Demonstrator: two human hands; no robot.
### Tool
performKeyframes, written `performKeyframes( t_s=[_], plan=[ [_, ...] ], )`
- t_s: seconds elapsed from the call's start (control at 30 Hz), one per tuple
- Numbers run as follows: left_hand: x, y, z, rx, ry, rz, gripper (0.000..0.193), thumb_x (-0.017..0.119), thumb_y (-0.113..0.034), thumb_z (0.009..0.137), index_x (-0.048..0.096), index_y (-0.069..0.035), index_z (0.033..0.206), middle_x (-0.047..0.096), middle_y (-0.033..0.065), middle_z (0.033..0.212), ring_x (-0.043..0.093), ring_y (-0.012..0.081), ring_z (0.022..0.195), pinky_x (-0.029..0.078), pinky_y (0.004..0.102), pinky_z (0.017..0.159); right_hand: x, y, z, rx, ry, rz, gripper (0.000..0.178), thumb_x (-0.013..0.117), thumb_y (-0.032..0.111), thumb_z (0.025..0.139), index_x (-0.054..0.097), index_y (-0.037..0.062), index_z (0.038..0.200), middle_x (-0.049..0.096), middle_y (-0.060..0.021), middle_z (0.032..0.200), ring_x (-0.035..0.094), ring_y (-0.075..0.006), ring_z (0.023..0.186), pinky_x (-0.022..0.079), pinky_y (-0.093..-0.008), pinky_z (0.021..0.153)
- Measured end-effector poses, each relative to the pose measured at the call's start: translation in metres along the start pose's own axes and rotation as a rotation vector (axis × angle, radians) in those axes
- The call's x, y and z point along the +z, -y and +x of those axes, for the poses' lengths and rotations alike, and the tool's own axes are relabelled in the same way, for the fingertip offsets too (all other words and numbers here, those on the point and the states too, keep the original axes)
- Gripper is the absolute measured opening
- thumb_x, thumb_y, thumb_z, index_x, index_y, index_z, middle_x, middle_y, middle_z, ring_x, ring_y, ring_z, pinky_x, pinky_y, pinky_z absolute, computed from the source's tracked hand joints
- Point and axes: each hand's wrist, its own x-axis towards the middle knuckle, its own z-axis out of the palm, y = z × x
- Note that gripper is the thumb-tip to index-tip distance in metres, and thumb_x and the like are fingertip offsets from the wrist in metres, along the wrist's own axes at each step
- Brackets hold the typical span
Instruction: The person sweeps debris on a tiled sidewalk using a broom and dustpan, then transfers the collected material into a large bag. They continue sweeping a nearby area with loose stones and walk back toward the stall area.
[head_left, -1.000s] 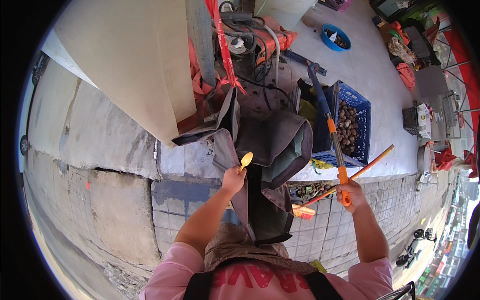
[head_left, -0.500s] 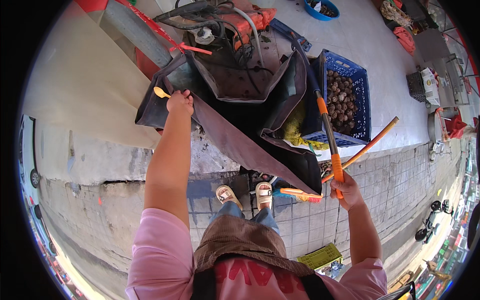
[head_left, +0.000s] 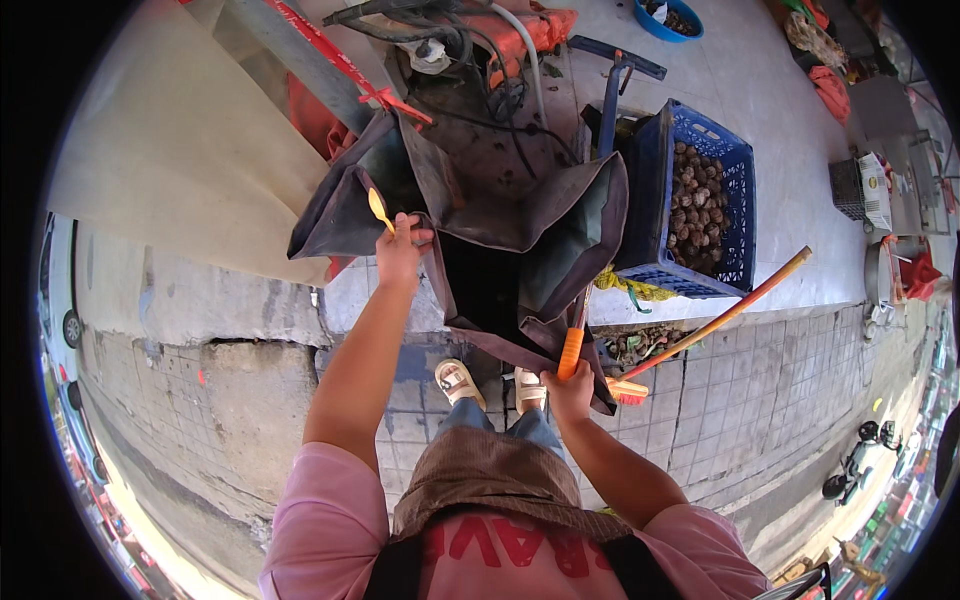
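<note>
From where I stand, the person's left hand is mostly closed, fingers curled around the handle of a yellow spoon, whose bowl sticks up past the knuckles, away from the person. That hand is right at the edge of a big dark bag, though I can't tell whether the fingers grip the cloth too. The bag gapes between the two hands and spreads out beyond them. The right hand is wrapped snugly around the orange grip of a long tool; the shaft runs away from the hand, partly hidden by the bag, and its blue upper part shows again farther off. The bag's lower corner hangs just beside that hand. To the right of the right hand lies a broom, its red bristles near the wrist. Farther out beyond the right hand sits a blue crate of round brown things, with a yellow net at its near side
</note>
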Motion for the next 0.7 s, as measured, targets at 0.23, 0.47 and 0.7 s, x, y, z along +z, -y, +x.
performKeyframes(
  t_s=[0.23,0.47,0.7],
  plan=[
    [-0.035,0.03,-0.112,0.331,0.063,0.38,0.037,0.041,-0.029,0.097,0.057,0.003,0.109,0.062,0.0101,0.102,0.055,0.0161,0.096,0.041,0.0279,0.088,0.05,0.101,0.119,0.061,0.014,0.383,0.049,0.076,0.025,0.062,0.049,-0.0059,0.09,0.06,-0.0205,0.086,0.061,-0.0324,0.079,0.047,-0.0375,0.071],
    [-0.026,0.046,-0.172,0.986,0.518,1.033,0.044,0.061,-0.006,0.075,0.057,-0.013,0.118,0.053,0.0111,0.125,0.061,0.0279,0.088,0.05,0.0348,0.076,0.028,0.165,0.123,0.212,0.207,0.461,0.038,0.069,0.013,0.07,0.049,-0.0036,0.098,0.054,-0.0097,0.085,0.054,-0.0211,0.08,0.044,-0.0389,0.074],
    [0.045,0.08,-0.078,0.969,0.644,1.46,0.046,0.051,-0.013,0.081,0.049,-0.015,0.127,0.021,-0.0013,0.148,0.062,0.021,0.075,0.051,0.033,0.074,-0.052,0.164,0.115,0.439,0.407,0.782,0.031,0.062,0.008,0.073,0.048,0.0032,0.1,0.053,-0.0096,0.092,0.053,-0.0252,0.094,0.036,-0.0627,0.09]
  ],
)
